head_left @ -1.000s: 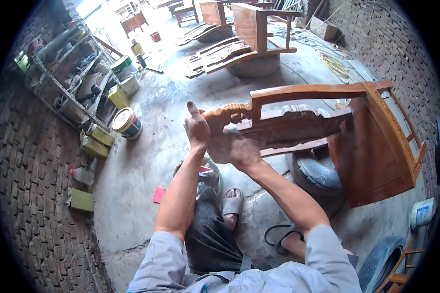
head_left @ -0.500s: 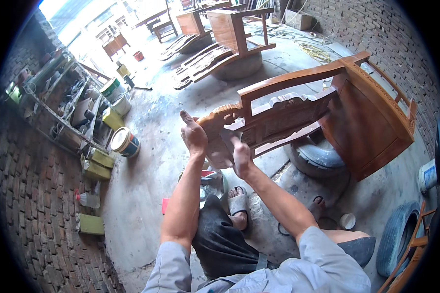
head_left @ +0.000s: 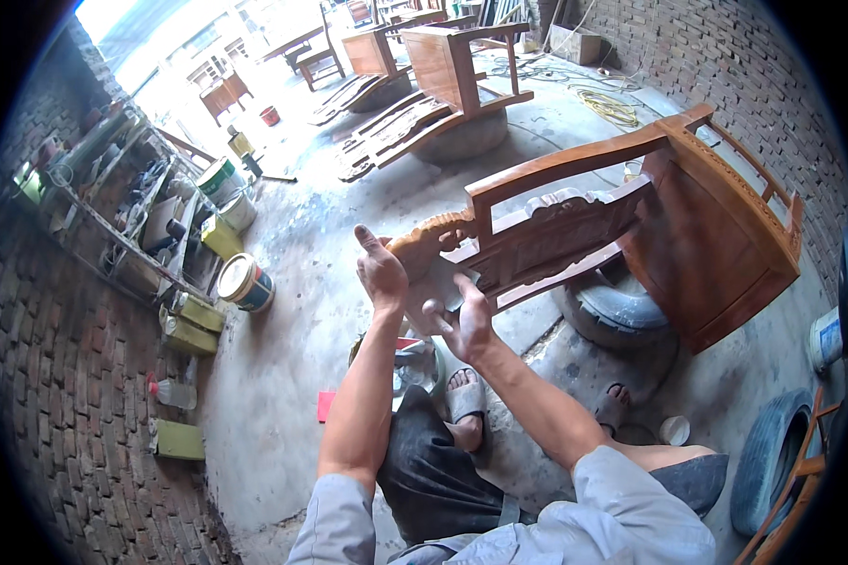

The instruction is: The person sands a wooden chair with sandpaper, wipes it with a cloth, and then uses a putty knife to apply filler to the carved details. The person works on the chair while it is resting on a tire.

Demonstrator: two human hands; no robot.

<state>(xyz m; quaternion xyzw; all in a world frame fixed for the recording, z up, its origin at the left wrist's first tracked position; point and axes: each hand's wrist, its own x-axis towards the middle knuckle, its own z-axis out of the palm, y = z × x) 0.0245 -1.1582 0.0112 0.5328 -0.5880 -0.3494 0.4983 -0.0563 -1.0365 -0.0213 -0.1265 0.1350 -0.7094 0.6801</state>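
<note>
Both hands' fingers (head_left: 379,268) lie open against the carved armrest (head_left: 431,241) of the wooden chair (head_left: 707,235)

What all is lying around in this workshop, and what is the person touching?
Carved wooden chair: one, reddish brown, tipped on its side over a tyre, centre right.
Tyre: one, dark grey, under that chair.
Other wooden chairs: at least two, brown, at the far end of the floor.
Round tin: one, pale lid with dark wall, on the floor left.
Yellow-green cans: several, along the brick wall.
Metal rack: one, cluttered, against that wall.
Yellow cable: one coil, far floor.
Left hand: on the chair's carved arm end.
Right hand: open, just below the arm.
</note>
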